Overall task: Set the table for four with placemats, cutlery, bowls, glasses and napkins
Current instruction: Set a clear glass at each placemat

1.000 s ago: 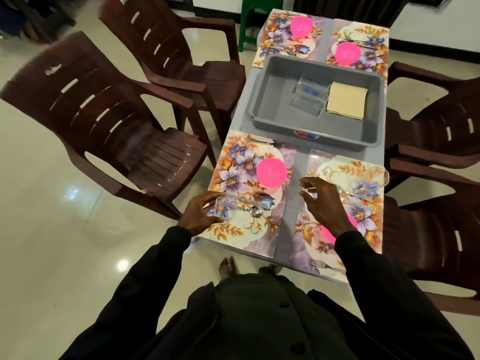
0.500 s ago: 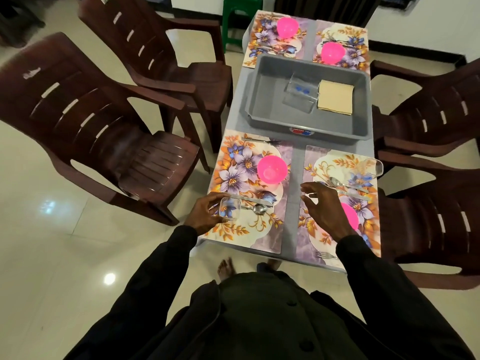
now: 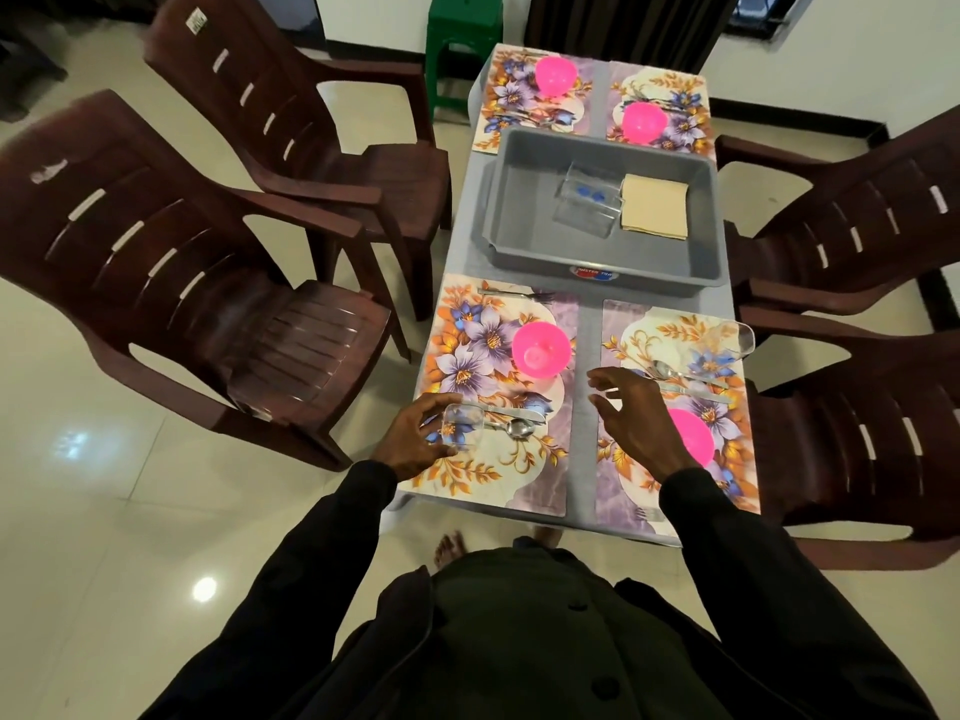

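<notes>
Glass (image 3: 460,426) sits on the near-left placemat (image 3: 498,475) with the left hand (image 3: 410,439) curled round it, apparently gripping, though its transparency blurs the contact. Right hand (image 3: 631,415) hovers empty, fingers spread. Farther up the bench (image 3: 587,324), the tub (image 3: 597,252) holds spare glasses (image 3: 587,200) and napkins (image 3: 655,207), nearer the right hand.

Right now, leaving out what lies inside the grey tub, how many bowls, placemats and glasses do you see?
Bowls: 4
Placemats: 4
Glasses: 2, one in the left hand
Total: 10
</notes>
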Demonstrator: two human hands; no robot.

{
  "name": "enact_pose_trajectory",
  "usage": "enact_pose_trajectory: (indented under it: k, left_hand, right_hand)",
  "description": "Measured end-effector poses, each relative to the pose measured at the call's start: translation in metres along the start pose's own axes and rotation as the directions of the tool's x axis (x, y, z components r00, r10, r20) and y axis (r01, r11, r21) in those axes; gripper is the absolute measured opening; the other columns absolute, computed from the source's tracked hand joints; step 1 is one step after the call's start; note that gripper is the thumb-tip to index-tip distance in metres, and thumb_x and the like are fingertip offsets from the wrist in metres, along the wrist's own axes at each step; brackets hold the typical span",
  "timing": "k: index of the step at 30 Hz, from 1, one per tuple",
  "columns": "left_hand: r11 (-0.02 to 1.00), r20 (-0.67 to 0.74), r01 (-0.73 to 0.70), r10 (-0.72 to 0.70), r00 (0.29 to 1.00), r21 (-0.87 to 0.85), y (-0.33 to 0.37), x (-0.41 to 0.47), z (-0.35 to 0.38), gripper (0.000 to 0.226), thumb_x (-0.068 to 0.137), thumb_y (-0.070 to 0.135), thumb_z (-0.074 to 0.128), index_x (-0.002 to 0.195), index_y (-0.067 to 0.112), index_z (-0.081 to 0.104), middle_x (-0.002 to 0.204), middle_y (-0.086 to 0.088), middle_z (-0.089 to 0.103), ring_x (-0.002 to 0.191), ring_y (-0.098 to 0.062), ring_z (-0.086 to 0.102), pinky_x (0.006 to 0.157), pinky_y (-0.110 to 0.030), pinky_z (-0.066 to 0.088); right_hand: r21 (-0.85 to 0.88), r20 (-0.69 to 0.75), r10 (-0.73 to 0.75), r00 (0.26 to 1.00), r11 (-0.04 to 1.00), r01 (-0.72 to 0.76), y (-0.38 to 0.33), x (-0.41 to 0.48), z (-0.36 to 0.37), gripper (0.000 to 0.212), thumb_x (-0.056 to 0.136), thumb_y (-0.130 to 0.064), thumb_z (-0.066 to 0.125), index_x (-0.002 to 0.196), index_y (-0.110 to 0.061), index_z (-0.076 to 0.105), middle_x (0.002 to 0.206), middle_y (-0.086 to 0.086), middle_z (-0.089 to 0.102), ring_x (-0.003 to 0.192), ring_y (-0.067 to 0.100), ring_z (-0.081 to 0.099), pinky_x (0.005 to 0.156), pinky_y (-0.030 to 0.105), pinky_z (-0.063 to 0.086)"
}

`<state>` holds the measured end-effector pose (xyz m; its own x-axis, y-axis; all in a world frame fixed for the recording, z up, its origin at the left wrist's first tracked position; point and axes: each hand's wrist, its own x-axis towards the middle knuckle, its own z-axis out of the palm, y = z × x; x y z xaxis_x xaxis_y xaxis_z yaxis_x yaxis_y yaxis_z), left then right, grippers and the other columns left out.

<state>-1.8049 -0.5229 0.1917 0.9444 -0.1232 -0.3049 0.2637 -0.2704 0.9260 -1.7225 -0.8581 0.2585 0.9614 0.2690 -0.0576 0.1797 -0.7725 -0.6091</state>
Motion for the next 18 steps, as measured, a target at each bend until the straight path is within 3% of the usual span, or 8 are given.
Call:
enact_pose_trajectory:
  k: [4, 11, 15, 18]
  left_hand:
    - [0.999, -0.016, -0.028, 0.028, 0.999, 0.033, 0.004, 0.000, -0.009, 0.072, 0.071, 0.030, 0.088, 0.135, 0.022, 0.057, 0.140, 0.001, 0.059, 0.128, -0.015, 0.057, 0.107, -0.028, 0.048]
    - [0.994, -0.006, -0.073, 0.074, 0.997, 0.083, 0.016, -0.001, -0.020, 0.068, 0.074, 0.030, 0.087, 0.134, 0.022, 0.057, 0.138, 0.001, 0.059, 0.123, 0.001, 0.057, 0.099, -0.010, 0.045]
    - [0.990, 0.002, -0.088, 0.088, 0.996, 0.114, 0.019, -0.002, -0.021, 0.069, 0.073, 0.035, 0.086, 0.134, 0.024, 0.056, 0.138, 0.002, 0.059, 0.122, -0.009, 0.059, 0.099, -0.010, 0.045]
    - [0.985, 0.022, -0.099, 0.097, 0.995, 0.139, 0.020, 0.000, -0.021, 0.072, 0.069, 0.045, 0.087, 0.132, 0.034, 0.055, 0.138, 0.006, 0.059, 0.123, -0.007, 0.059, 0.100, -0.016, 0.047]
  right_hand:
    - [-0.003, -0.004, -0.016, 1.000, 1.000, 0.016, -0.007, 0.002, 0.004, 0.032, 0.094, -0.011, 0.071, 0.125, -0.011, 0.067, 0.121, 0.005, 0.070, 0.102, 0.017, 0.066, 0.091, 0.037, 0.058]
    - [0.016, 0.010, -0.025, 1.000, 1.000, 0.025, -0.019, 0.008, 0.013, 0.030, 0.094, -0.010, 0.070, 0.124, -0.009, 0.067, 0.119, 0.007, 0.071, 0.102, 0.018, 0.066, 0.092, 0.036, 0.057]
    - [0.038, 0.016, 0.014, 1.000, 0.999, -0.015, -0.023, 0.008, 0.016, 0.030, 0.095, -0.012, 0.069, 0.125, -0.011, 0.067, 0.121, 0.006, 0.070, 0.104, 0.016, 0.065, 0.092, 0.030, 0.054]
    - [0.049, 0.010, 0.026, 1.000, 0.998, -0.027, -0.024, 0.005, 0.014, 0.031, 0.095, -0.013, 0.068, 0.126, -0.012, 0.066, 0.123, 0.005, 0.070, 0.106, 0.016, 0.065, 0.094, 0.029, 0.053]
